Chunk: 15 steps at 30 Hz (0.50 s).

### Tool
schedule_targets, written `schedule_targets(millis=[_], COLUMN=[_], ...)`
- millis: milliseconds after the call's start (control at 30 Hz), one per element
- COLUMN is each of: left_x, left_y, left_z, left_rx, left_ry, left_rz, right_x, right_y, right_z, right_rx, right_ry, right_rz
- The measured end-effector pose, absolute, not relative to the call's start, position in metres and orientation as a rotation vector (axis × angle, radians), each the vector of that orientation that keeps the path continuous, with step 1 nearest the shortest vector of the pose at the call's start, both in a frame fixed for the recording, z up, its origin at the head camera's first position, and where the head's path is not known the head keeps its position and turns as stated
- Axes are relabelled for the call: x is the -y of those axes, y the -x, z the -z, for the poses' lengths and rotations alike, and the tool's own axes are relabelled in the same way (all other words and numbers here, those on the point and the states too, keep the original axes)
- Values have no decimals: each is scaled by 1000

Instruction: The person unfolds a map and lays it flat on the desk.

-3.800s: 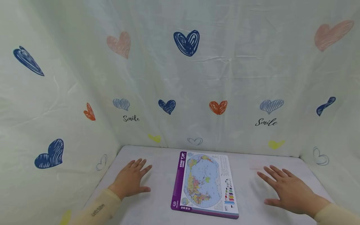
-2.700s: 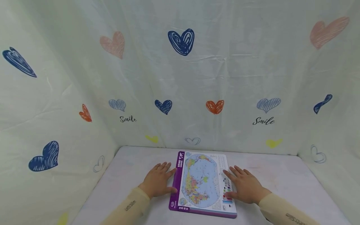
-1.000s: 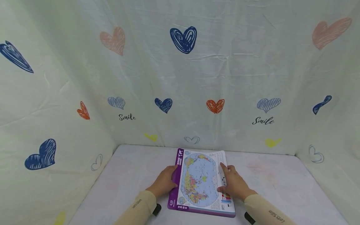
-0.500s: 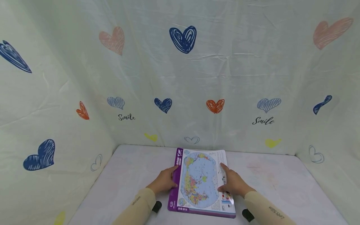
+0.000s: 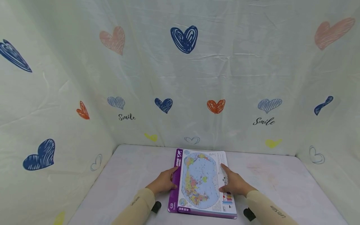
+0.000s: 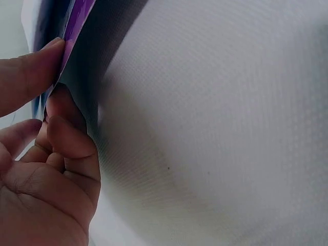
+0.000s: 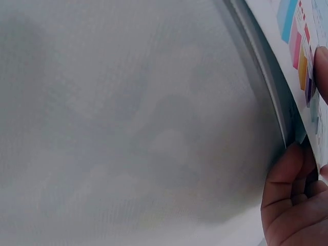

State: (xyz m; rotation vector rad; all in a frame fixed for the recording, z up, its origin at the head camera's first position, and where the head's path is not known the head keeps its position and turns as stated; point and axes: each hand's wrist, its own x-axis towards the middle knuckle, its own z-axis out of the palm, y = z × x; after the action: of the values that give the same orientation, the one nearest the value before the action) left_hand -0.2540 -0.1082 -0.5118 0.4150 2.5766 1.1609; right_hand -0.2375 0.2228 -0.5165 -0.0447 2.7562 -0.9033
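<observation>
A flat world map board (image 5: 201, 175) with a purple left border lies on the table, its map face up. Along its bottom edge, the map layer stands slightly off the purple part beneath. My left hand (image 5: 163, 182) grips the purple border; in the left wrist view its thumb (image 6: 31, 77) presses the top and curled fingers sit underneath. My right hand (image 5: 237, 184) pinches the right side. In the right wrist view, the thumb (image 7: 322, 72) lies on the printed face, while fingertips (image 7: 289, 164) reach under the raised layer, with a gap above the part below.
The white table (image 5: 135, 165) is backed by a pale curtain (image 5: 194, 78) printed with hearts and "Smile". The same curtain runs down the left side. Small black devices (image 5: 156, 207) hang below both cream sleeves (image 5: 137, 206).
Earlier both hands were spread apart beside the board, then moved in to its two sides and took hold. Since half a second ago, the map layer has parted slightly from the purple base.
</observation>
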Motion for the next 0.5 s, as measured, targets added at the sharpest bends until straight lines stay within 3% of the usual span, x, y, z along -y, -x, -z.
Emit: schedule_targets(millis=[500], left_x=[117], left_y=[254], left_z=[511], left_rx=[-2628], left_ry=[-401], left_rz=[-1113], right_x=[-233], right_y=[231], right_z=[504], right_rx=[-2735], right_ry=[31], right_rz=[893])
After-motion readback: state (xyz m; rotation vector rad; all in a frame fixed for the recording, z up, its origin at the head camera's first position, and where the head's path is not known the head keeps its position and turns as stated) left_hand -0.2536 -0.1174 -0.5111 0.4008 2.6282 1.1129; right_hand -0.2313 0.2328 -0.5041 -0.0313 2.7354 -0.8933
